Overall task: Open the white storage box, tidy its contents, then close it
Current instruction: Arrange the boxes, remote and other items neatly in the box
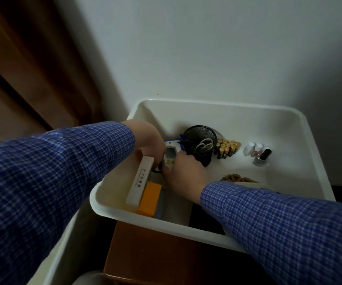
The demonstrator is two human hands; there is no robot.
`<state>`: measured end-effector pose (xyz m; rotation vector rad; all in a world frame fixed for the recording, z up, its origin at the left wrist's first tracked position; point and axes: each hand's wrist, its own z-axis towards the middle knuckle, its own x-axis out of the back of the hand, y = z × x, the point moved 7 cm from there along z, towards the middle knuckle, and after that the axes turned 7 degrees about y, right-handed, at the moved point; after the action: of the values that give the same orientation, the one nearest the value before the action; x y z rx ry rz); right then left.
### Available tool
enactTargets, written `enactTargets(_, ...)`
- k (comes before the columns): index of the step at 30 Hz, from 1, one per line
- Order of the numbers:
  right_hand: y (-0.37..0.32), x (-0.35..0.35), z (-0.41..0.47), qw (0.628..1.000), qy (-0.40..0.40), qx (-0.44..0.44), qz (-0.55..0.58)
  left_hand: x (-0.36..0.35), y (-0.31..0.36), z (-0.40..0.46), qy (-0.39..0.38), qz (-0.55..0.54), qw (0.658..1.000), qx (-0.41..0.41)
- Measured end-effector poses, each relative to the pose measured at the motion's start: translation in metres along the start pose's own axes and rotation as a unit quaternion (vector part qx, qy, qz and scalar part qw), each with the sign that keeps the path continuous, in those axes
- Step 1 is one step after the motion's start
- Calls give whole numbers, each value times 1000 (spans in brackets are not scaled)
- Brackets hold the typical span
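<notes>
Head view shows the white storage box [301, 128] open at centre frame — light, stiff plastic, best gripped by its rim — while the left hand [148, 138] grips a slim white case [140, 179] and the right hand [183, 174] pinches a small device [171, 152].

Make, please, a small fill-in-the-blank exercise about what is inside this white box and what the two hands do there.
1. The batteries stand just right of the black mesh ____.
2. The left hand grips the far end of a long ____ box that lies beside the orange box.
3. Both sleeves have a blue ____ pattern.
4. The right hand touches a small white device, which shows a ____ on its face.

Missing words: cup; white; checked; screen
</notes>
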<state>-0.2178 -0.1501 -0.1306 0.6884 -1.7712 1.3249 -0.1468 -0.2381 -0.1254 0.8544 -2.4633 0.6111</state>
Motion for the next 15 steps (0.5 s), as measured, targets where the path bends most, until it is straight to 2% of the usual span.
enactTargets(4, -6, -4, 2, 999, 5, 12, -30, -5, 1, 4, -5, 13, 1000, -26)
enactTargets(9, -11, -6, 2, 998, -32, 23, -53, -11, 6, 5, 25, 55, 997, -52)
enactTargets(15, -12, -3, 0, 998, -49, 24, -30, -6, 3, -6, 128, 76, 987, -57)
